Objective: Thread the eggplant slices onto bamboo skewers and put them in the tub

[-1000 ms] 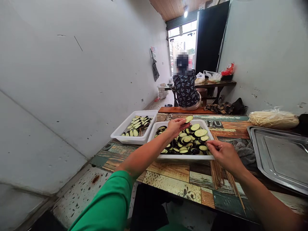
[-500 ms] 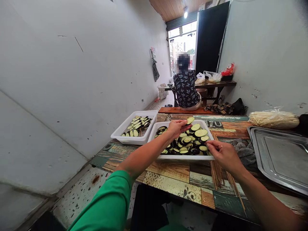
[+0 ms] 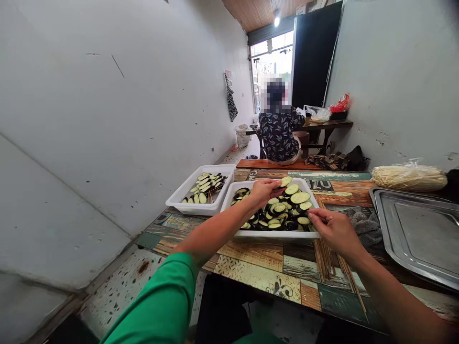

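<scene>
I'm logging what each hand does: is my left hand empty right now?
No, the left hand holds an eggplant slice in its fingers.

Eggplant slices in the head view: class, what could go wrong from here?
The left hand grips one eggplant slice at its end, so it might slip. Slices piled near the rim of the white tub below could tumble out. Loose bamboo skewers, one reaching toward the table's near edge, could be knocked off by the right hand.
</scene>
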`<move>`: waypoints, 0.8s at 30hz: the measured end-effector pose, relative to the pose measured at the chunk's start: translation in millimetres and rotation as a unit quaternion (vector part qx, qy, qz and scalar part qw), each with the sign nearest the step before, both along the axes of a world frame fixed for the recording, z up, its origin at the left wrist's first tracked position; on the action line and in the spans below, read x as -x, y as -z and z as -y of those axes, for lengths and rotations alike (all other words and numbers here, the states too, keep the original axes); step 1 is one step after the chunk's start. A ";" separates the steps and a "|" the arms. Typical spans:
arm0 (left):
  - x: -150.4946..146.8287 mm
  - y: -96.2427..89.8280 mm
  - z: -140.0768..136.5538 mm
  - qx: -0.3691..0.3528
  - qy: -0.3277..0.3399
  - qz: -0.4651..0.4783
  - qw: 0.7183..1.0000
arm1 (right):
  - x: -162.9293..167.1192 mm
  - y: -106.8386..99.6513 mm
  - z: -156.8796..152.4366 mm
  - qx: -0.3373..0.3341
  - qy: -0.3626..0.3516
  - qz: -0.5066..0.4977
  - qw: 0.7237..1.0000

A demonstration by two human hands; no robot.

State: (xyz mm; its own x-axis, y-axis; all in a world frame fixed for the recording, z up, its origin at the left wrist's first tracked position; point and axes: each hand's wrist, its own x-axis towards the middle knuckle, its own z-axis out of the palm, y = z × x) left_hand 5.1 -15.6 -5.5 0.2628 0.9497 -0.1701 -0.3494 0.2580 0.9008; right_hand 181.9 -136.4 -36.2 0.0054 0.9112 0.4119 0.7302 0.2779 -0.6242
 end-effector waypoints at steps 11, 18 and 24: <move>-1.4 2.0 -1.3 0.016 0.086 0.034 0.996 | 4.1 -1.2 -1.2 -0.001 0.016 -0.048 0.999; -3.8 3.2 5.7 0.048 0.206 0.008 0.977 | 5.1 1.8 -1.4 -0.001 0.017 -0.070 0.997; -6.9 0.5 4.9 -0.033 0.113 0.080 0.990 | 4.1 0.5 0.2 0.009 -0.015 -0.056 0.998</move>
State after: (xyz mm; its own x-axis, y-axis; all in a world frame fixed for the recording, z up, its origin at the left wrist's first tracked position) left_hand 12.0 -20.5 -6.1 0.4883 0.8713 -0.0483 -0.4284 0.2876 0.8566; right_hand 177.7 -136.6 -36.7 0.0239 0.9187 0.3942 0.6467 0.2865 -0.7069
